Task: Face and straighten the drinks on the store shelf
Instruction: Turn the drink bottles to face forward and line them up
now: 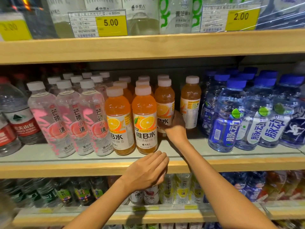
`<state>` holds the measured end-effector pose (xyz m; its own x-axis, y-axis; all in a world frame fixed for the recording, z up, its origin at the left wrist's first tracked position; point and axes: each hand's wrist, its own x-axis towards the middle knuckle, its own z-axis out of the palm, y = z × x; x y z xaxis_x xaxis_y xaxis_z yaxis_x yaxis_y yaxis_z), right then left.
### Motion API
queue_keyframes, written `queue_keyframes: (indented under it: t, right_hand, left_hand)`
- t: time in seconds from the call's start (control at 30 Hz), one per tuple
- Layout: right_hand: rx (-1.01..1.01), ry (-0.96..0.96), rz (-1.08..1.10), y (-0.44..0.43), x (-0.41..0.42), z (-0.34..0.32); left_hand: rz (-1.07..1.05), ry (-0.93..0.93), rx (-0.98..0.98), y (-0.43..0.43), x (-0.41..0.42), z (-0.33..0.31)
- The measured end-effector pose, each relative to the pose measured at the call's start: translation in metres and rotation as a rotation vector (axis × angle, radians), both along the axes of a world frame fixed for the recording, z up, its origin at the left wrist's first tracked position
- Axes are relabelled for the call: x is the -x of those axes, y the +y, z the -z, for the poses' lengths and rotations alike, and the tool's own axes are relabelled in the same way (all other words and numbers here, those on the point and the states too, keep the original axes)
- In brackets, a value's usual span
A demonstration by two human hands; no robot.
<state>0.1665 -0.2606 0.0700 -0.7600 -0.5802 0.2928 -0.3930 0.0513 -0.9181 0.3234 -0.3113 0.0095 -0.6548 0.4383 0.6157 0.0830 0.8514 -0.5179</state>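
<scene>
Three wooden shelves [148, 47]. Three yellow price tags [111, 23]. Middle shelf, front rows: two red-labelled water bottles [19, 119]; three pink-labelled bottles [79, 119], nine of their caps visible in all; four orange drink bottles [145, 119] with labels showing, more behind, number unclear; at least three blue-capped bottles [231, 116]. Two hands: left hand [146, 171], right hand [175, 125].

Open shelf strip [198, 144] btw orange bottles [144, 119] & blue bottles [229, 116]; lone bottle [190, 103] at back
</scene>
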Motion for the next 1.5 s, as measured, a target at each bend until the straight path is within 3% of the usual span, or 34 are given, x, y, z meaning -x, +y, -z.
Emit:
queue_keyframes:
  t: [0.33, 0.6, 0.7, 0.8, 0.93, 1.03, 1.17, 1.37, 1.5]
  right_hand:
    - [0.126, 0.221, 0.006, 0.020, -0.009, 0.000]
    - [0.134, 0.237, 0.085, 0.065, -0.007, -0.012]
    - [0.167, 0.231, 0.019, 0.086, -0.012, -0.019]
    - [0.167, 0.168, -0.078, 0.103, -0.022, -0.024]
    - [0.151, 0.119, -0.172, 0.119, -0.043, -0.027]
    - [0.136, 0.085, -0.255, 0.123, -0.058, -0.024]
    - [0.145, 0.074, -0.311, 0.120, -0.074, -0.020]
    - [0.068, 0.089, -0.228, 0.114, -0.089, -0.010]
    - [0.200, -0.043, -0.369, 0.116, -0.089, -0.005]
  left_hand:
    - [-0.042, -0.045, -0.021, 0.004, -0.002, -0.007]
    - [-0.074, -0.167, -0.214, 0.019, -0.004, -0.023]
    - [-0.115, -0.188, -0.492, 0.031, -0.006, -0.037]
    - [-0.089, -0.034, -0.971, 0.046, -0.002, -0.058]
    - [0.240, 0.025, -1.615, 0.065, 0.006, -0.109]
    - [0.397, -0.011, -1.841, 0.074, 0.008, -0.133]
    - [0.356, -0.020, -1.887, 0.084, 0.006, -0.139]
    - [0.256, 0.150, -1.831, 0.084, 0.007, -0.139]
    - [0.261, 0.107, -1.825, 0.075, 0.006, -0.140]
